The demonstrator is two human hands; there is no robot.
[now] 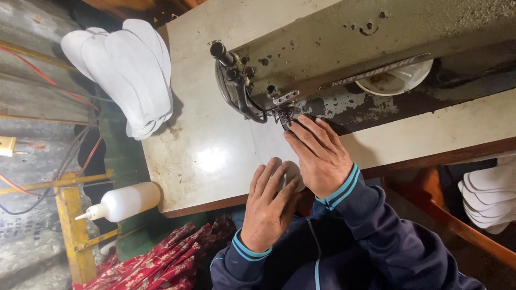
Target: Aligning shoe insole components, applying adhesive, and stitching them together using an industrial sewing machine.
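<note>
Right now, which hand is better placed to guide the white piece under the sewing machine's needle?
The right hand, probably: its fingertips lie on the white piece right beside the needle. The left hand presses the piece's near end, farther back.

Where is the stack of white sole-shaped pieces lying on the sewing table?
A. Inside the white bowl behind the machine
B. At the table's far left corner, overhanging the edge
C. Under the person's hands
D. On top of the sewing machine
B: the stack of white sole-shaped pieces sits at the far left corner of the table, partly past its edge, well apart from the left hand and right hand.
</note>
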